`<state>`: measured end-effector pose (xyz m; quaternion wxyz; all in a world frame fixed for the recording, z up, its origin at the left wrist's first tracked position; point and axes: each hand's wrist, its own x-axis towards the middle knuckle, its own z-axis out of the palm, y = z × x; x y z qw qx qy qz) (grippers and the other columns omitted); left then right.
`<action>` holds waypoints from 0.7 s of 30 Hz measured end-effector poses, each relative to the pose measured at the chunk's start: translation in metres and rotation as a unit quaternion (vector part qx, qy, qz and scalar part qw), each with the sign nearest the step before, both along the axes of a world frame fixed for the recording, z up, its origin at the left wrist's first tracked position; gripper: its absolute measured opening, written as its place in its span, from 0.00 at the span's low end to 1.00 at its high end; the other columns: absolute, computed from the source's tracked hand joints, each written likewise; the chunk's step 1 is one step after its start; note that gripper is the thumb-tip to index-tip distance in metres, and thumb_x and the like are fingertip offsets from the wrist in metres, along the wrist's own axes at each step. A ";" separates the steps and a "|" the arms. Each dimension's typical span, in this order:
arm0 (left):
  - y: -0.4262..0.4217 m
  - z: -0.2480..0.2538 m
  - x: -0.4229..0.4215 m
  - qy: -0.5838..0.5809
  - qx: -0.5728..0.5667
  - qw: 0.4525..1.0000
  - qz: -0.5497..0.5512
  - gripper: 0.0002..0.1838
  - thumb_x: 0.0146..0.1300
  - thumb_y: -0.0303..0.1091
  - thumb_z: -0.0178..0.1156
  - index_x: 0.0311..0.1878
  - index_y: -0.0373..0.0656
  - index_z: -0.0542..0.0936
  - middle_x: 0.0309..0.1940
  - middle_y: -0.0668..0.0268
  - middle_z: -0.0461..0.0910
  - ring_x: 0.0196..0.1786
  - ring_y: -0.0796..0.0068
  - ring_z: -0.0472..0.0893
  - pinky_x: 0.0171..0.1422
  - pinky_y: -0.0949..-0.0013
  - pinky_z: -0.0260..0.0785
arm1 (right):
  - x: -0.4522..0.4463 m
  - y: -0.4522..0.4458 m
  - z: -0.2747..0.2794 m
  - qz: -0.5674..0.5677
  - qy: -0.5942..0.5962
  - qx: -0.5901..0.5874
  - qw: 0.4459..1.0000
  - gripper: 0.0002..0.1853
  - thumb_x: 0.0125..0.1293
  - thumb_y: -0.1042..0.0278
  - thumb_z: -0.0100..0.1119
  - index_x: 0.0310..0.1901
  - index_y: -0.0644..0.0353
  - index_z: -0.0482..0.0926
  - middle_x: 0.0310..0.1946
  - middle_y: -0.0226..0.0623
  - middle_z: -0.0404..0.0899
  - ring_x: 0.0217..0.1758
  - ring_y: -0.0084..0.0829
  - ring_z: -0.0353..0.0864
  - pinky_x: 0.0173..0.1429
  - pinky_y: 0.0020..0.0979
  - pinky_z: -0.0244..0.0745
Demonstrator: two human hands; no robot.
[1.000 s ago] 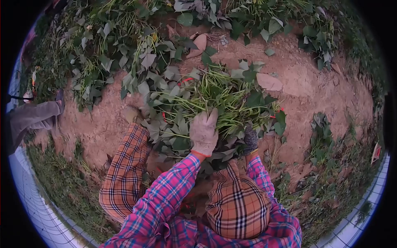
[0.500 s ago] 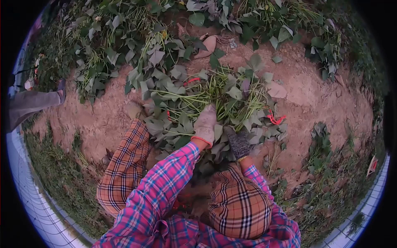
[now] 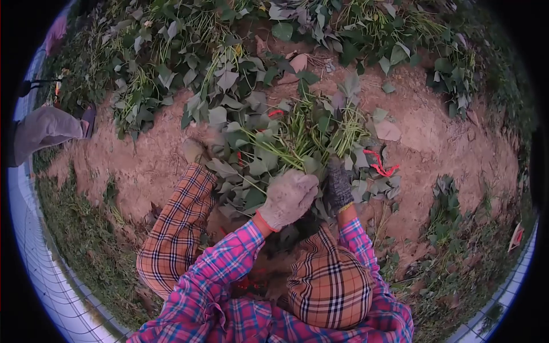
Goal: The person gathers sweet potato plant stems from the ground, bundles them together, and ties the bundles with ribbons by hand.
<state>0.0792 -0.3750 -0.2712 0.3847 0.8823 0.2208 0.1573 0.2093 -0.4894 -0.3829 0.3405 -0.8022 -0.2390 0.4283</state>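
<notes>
A bundle of leafy green vines (image 3: 297,131), its long stems gathered together, lies on the soil in front of me. My left hand (image 3: 289,197), in a pale, soiled glove with an orange cuff, is closed in a fist at the bundle's near edge. What it holds, if anything, is hidden. My right hand (image 3: 339,186), in a dark grey glove, presses into the bundle's right side, where leaves and stems cover its fingertips. A red strip (image 3: 380,164) lies on the leaves to the right of that hand. Another red strip (image 3: 275,112) shows among the leaves farther left.
More heaped vines (image 3: 171,63) spread along the far side. Bare reddish soil (image 3: 423,126) lies to the right. Another person's leg (image 3: 51,128) in grey trousers enters at the left. My knees (image 3: 331,280) in plaid cloth flank my arms.
My left hand has drawn back from the stems towards me and curled into a fist. My right hand has shifted slightly up along the bundle. The stems look more bunched together.
</notes>
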 end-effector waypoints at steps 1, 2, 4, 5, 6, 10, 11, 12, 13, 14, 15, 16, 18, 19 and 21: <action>-0.004 -0.005 0.004 0.092 0.006 0.994 -0.063 0.08 0.54 0.31 0.56 0.39 0.43 0.76 0.26 0.61 0.72 0.32 0.59 0.73 0.36 0.60 0.67 | 0.012 -0.001 0.007 -0.219 0.329 0.130 0.909 0.24 0.66 0.64 0.47 0.63 0.58 0.62 0.57 0.49 0.68 0.62 0.39 0.66 0.62 0.36 0.62; -0.006 -0.011 0.011 0.174 0.008 0.980 -0.095 0.08 0.52 0.35 0.57 0.36 0.46 0.77 0.26 0.60 0.72 0.34 0.58 0.75 0.37 0.58 0.67 | 0.017 -0.013 -0.002 -0.023 0.130 0.173 0.976 0.24 0.65 0.64 0.51 0.62 0.61 0.62 0.56 0.47 0.69 0.60 0.37 0.68 0.61 0.35 0.63; -0.009 0.000 0.026 0.179 0.069 0.977 -0.091 0.08 0.51 0.36 0.56 0.35 0.45 0.77 0.26 0.61 0.73 0.33 0.59 0.75 0.37 0.59 0.67 | 0.015 -0.011 0.027 -0.011 0.094 0.196 0.976 0.26 0.62 0.64 0.57 0.59 0.63 0.65 0.54 0.43 0.71 0.55 0.34 0.71 0.59 0.33 0.66; -0.012 0.004 0.029 0.188 0.130 0.970 -0.085 0.09 0.50 0.36 0.55 0.33 0.44 0.78 0.26 0.62 0.74 0.32 0.60 0.76 0.36 0.60 0.67 | 0.009 -0.004 0.049 -0.128 0.303 0.164 0.930 0.26 0.60 0.65 0.60 0.58 0.63 0.66 0.53 0.41 0.72 0.53 0.33 0.73 0.57 0.33 0.68; -0.020 -0.031 0.025 0.155 0.165 0.967 -0.116 0.08 0.48 0.36 0.55 0.29 0.43 0.79 0.26 0.61 0.75 0.34 0.62 0.76 0.38 0.59 0.67 | 0.013 -0.003 0.035 -0.053 0.251 0.109 0.960 0.26 0.56 0.67 0.64 0.55 0.65 0.69 0.53 0.43 0.73 0.50 0.37 0.75 0.53 0.32 0.71; -0.019 -0.021 0.026 0.290 0.168 0.916 -0.223 0.12 0.46 0.35 0.56 0.34 0.42 0.78 0.28 0.59 0.75 0.40 0.60 0.76 0.45 0.59 0.67 | 0.010 0.007 0.004 0.055 0.042 0.025 0.997 0.25 0.59 0.58 0.58 0.56 0.60 0.70 0.54 0.52 0.70 0.54 0.47 0.72 0.58 0.37 0.67; -0.016 -0.020 0.021 0.292 0.170 0.916 -0.217 0.12 0.46 0.35 0.56 0.34 0.42 0.78 0.28 0.59 0.75 0.40 0.60 0.76 0.45 0.59 0.67 | 0.008 0.016 0.013 0.103 -0.060 0.009 0.993 0.26 0.60 0.54 0.56 0.57 0.58 0.70 0.55 0.55 0.69 0.55 0.50 0.71 0.60 0.39 0.65; -0.012 -0.019 0.014 0.217 0.142 0.943 -0.207 0.12 0.48 0.36 0.57 0.36 0.42 0.77 0.28 0.59 0.75 0.41 0.61 0.76 0.47 0.60 0.67 | 0.006 0.023 0.008 0.093 -0.087 -0.101 0.987 0.27 0.61 0.50 0.53 0.58 0.56 0.70 0.56 0.57 0.68 0.56 0.53 0.69 0.61 0.41 0.64; -0.004 -0.014 0.009 0.139 0.113 0.964 -0.194 0.12 0.51 0.37 0.57 0.37 0.43 0.77 0.29 0.60 0.75 0.41 0.62 0.76 0.48 0.61 0.67 | 0.006 0.027 0.013 0.097 -0.097 -0.132 0.982 0.28 0.60 0.47 0.52 0.58 0.56 0.69 0.56 0.58 0.68 0.57 0.54 0.68 0.61 0.42 0.63; 0.007 -0.009 0.004 0.137 0.059 0.969 -0.197 0.14 0.53 0.39 0.58 0.41 0.44 0.75 0.35 0.61 0.76 0.43 0.63 0.76 0.49 0.61 0.67 | 0.006 0.031 0.018 0.102 -0.105 -0.162 0.976 0.30 0.60 0.45 0.51 0.58 0.56 0.69 0.56 0.58 0.67 0.58 0.54 0.67 0.62 0.42 0.62; 0.019 -0.003 -0.003 0.129 0.063 0.980 -0.138 0.13 0.54 0.38 0.58 0.41 0.44 0.74 0.38 0.62 0.75 0.45 0.63 0.75 0.49 0.61 0.67 | 0.006 0.036 0.023 0.107 -0.113 -0.193 0.969 0.31 0.60 0.42 0.49 0.58 0.56 0.69 0.56 0.59 0.67 0.58 0.55 0.67 0.63 0.43 0.61; 0.032 0.003 -0.007 0.121 0.066 0.987 -0.078 0.13 0.54 0.37 0.58 0.42 0.45 0.74 0.42 0.63 0.75 0.47 0.63 0.75 0.50 0.60 0.67 | 0.006 0.037 0.021 0.069 -0.082 -0.205 0.973 0.32 0.60 0.42 0.49 0.58 0.59 0.69 0.56 0.60 0.67 0.60 0.54 0.65 0.64 0.43 0.59; 0.068 0.001 -0.003 0.082 0.169 0.982 0.017 0.14 0.53 0.35 0.59 0.43 0.45 0.73 0.43 0.63 0.76 0.47 0.62 0.75 0.51 0.60 0.67 | 0.006 0.038 0.007 0.017 -0.062 -0.255 0.965 0.35 0.60 0.41 0.48 0.55 0.68 0.69 0.55 0.63 0.66 0.62 0.52 0.63 0.64 0.43 0.57; 0.085 -0.009 -0.002 0.045 0.259 0.963 0.050 0.15 0.53 0.35 0.59 0.44 0.45 0.73 0.42 0.63 0.76 0.46 0.62 0.75 0.51 0.60 0.67 | 0.005 0.037 -0.003 0.022 -0.064 -0.252 0.965 0.35 0.60 0.41 0.48 0.55 0.68 0.69 0.55 0.63 0.66 0.62 0.52 0.63 0.64 0.43 0.57; 0.098 -0.031 -0.008 0.053 0.322 0.942 0.078 0.13 0.57 0.40 0.55 0.40 0.42 0.75 0.35 0.62 0.79 0.41 0.60 0.78 0.48 0.58 0.69 | -0.003 0.018 -0.030 -0.054 -0.134 -0.200 0.969 0.33 0.61 0.44 0.50 0.55 0.69 0.69 0.55 0.63 0.67 0.61 0.51 0.64 0.63 0.43 0.58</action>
